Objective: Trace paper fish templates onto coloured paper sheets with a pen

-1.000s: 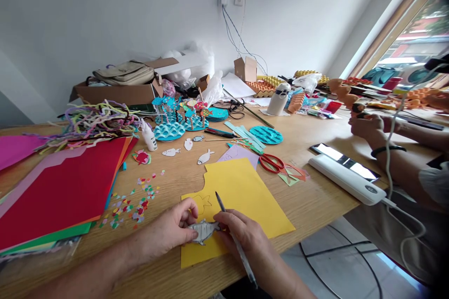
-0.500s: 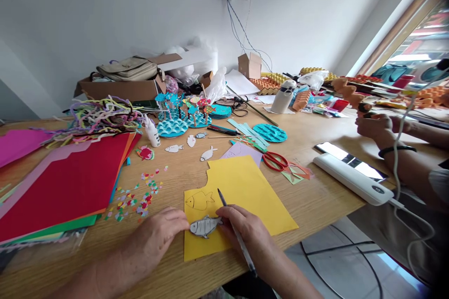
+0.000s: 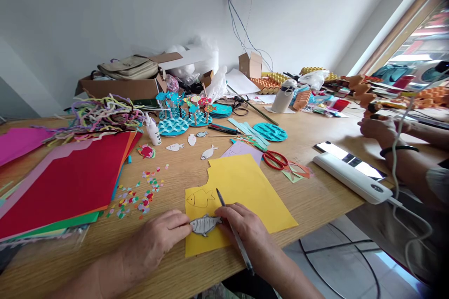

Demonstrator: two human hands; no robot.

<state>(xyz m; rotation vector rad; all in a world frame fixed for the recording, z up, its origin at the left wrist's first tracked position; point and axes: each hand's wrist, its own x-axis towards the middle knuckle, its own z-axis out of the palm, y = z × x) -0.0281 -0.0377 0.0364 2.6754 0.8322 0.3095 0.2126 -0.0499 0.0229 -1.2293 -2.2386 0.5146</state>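
A yellow sheet lies on the table in front of me, with a fish outline drawn near its left edge. Below that outline rests a grey paper fish cutout with dark stripes. My left hand is closed at the cutout's head, fingertips pressed on it at the sheet's left edge. A pen slants across my right hand, its tip pointing up and away from me. The thumb and fingers of that hand are at the fish's tail, partly hiding it.
Red paper sheets and confetti lie left. Beyond are a glue bottle, small fish cutouts and red-handled scissors. A white power bank and phone lie right, near another person's hands.
The view has shifted slightly. Both hands stay at the grey fish cutout with almost no movement. The other person's hands and the orange carton piece have moved slightly.
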